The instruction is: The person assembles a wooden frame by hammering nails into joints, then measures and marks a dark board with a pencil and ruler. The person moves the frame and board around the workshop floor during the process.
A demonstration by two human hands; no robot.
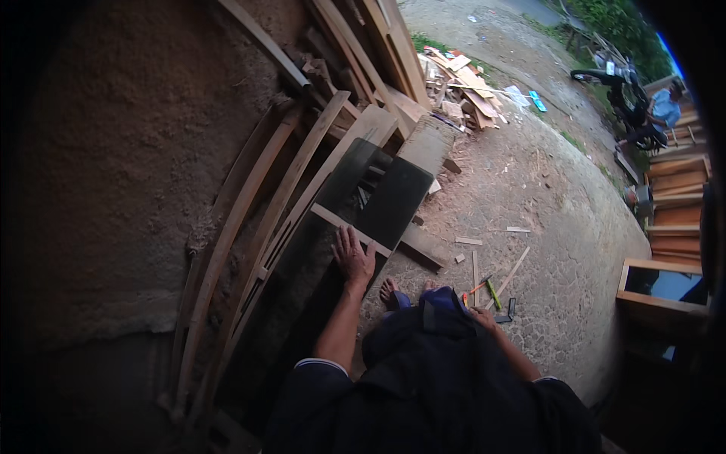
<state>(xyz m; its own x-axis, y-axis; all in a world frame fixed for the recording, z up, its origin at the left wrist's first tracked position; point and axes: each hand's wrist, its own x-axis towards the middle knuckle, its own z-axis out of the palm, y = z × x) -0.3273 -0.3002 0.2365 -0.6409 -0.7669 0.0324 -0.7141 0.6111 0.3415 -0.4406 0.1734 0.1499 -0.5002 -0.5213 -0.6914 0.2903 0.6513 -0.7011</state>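
My left hand (352,256) lies flat, fingers spread, on a thin wooden strip (350,229) that crosses a dark glass sheet (380,195) leaning against curved wooden slats. My right hand (482,317) rests low by my right knee, close to small tools on the ground: an orange-handled tool (478,287), a green-yellow one (493,294) and a dark clamp-like piece (508,311). Whether the right hand holds anything cannot be made out. My bare foot (389,291) shows just below the glass.
Curved wooden slats (234,227) lean on a rough wall at left. A scrap wood pile (465,87) lies far ahead. A person in blue (664,110) sits by a motorbike (616,79) at upper right. Stacked boards (677,204) and a framed panel (662,284) stand right.
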